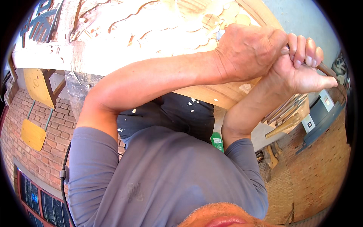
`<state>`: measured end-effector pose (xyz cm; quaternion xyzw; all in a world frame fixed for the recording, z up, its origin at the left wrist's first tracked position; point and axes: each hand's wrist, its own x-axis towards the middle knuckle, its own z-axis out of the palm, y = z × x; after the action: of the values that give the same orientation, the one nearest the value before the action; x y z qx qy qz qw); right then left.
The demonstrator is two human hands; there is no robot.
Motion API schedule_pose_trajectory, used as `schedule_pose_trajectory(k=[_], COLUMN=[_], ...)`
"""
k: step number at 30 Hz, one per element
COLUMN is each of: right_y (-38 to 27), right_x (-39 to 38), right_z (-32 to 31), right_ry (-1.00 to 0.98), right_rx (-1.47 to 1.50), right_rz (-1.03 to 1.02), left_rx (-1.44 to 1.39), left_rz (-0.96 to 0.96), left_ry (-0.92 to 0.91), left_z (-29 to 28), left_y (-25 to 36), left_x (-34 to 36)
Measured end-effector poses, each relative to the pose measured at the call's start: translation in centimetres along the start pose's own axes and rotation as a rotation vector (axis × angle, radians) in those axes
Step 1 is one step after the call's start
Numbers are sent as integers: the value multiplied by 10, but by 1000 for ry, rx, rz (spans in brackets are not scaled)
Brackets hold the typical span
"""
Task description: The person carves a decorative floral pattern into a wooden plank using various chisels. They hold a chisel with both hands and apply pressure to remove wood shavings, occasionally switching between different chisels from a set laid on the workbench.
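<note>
My left hand [252, 53] is closed in a fist, back of the hand up, over a carved wooden board [181, 17]. What its fingers hold is hidden. Against it on the right is my right hand [302, 70], its fingers curled in and its thumb stretched out. A slim brown wooden tool handle [326, 69] sticks out past the right fingers; the tool's other end is covered by my hands. Bright light washes out much of the board, where curved carved outlines and loose wood chips show.
Several long-handled carving tools [285, 109] lie beside my right forearm. A dark blue-grey bench [321, 117] stands farther right. At left are a wooden chair [34, 134] on brick paving and dark cut-out pieces [44, 24]. A green box [216, 141] sits below my right elbow.
</note>
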<state>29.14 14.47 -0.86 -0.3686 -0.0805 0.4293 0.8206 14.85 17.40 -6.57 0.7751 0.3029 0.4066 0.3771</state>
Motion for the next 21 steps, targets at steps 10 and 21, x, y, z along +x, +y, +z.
schedule_pose_trajectory(k=[10, 21], right_y=[5, 14], right_x=[3, 6], right_z=[-6, -6], right_ry=[-37, -2], right_rx=[28, 63], right_rz=[70, 137], left_rx=[47, 38], left_rz=[-13, -87], left_ry=[37, -33], left_z=[0, -5], left_y=[3, 2], left_x=[-3, -7])
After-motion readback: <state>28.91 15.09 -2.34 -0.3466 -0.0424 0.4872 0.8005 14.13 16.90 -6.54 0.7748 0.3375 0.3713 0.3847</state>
